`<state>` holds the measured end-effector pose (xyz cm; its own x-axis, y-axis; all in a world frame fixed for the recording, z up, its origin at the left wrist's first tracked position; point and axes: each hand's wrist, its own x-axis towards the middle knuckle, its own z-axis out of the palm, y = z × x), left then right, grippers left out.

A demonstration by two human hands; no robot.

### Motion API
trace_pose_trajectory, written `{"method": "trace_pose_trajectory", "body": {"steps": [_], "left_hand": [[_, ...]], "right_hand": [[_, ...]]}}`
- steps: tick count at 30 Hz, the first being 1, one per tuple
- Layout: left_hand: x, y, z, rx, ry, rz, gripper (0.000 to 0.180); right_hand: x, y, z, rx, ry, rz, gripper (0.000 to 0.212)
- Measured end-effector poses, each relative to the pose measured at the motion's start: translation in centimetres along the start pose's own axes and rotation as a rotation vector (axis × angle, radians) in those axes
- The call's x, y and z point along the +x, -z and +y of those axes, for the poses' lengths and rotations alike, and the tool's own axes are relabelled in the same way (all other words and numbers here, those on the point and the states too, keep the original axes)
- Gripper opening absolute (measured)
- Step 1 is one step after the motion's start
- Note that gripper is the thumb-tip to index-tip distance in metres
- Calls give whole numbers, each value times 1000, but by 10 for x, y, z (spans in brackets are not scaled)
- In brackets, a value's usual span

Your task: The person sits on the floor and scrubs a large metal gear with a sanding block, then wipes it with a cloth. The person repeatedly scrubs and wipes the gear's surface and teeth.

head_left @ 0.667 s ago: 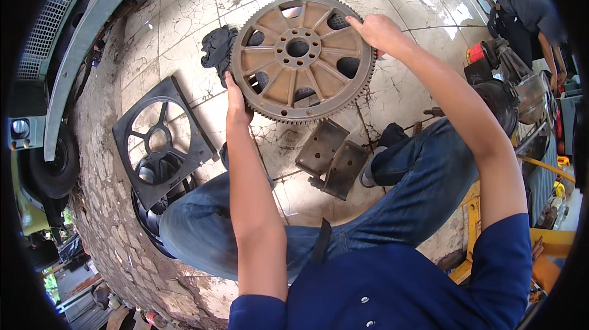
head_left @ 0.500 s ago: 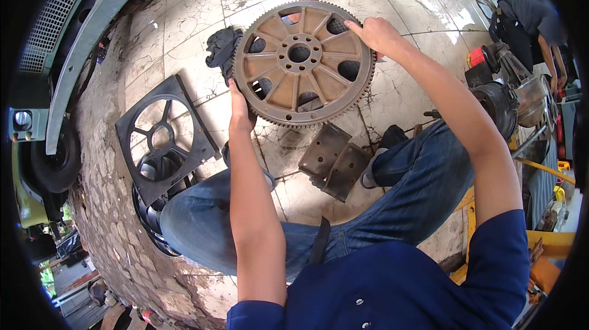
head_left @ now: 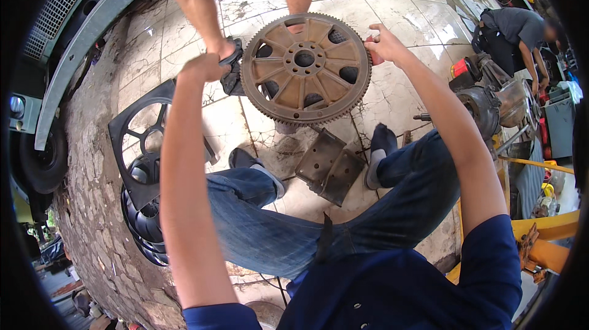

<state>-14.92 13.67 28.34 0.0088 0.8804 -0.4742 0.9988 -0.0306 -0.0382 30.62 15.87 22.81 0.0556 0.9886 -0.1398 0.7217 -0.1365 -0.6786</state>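
A large brown metal flywheel (head_left: 336, 88) with a toothed rim and webbed openings lies face up in front of me. My left hand (head_left: 204, 67) is off its rim, at the left, beside a black cloth (head_left: 232, 83); its fingers are blurred, and whether they touch the cloth is unclear. At the right rim, my right hand (head_left: 386, 46) has a finger and thumb apart. Directly under it shows a small red piece (head_left: 376, 57), mostly hidden; I cannot tell if the hand touches it. What supports the flywheel is mostly hidden beneath it.
Two dark metal brackets (head_left: 329, 167) lie between my feet. A black fan shroud (head_left: 132, 173) stands left of my leg. Another person's bare leg (head_left: 205, 14) is just beyond the flywheel. A co-worker (head_left: 521, 32) bends by a large gearbox-like assembly (head_left: 485, 109) at right.
Both hands have come off the flywheel's rim, the left one swinging outward and up. The person beyond has stepped closer and to the left. My view has shifted slightly.
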Motion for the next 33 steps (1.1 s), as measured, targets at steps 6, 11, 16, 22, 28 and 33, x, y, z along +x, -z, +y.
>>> {"method": "trace_pose_trajectory", "body": {"steps": [6,11,16,22,28,33], "left_hand": [[-18,13,17,12,-171,123,61],[-13,0,40,-93,-199,147,71],[-3,-16,50,-109,-202,256,68],[13,-75,55,36,-311,551,75],[20,-57,55,-109,-274,469,73],[19,-68,48,-124,-253,477,75]], "right_hand": [[-7,15,-18,83,-52,128,30],[-15,-1,-97,12,560,232,26],[-59,-68,-90,-611,1395,-9,42],[-59,-69,-66,-633,1127,-119,50],[-61,-71,-58,-816,1225,-38,48],[-75,-81,-61,-795,1217,-15,47]]}}
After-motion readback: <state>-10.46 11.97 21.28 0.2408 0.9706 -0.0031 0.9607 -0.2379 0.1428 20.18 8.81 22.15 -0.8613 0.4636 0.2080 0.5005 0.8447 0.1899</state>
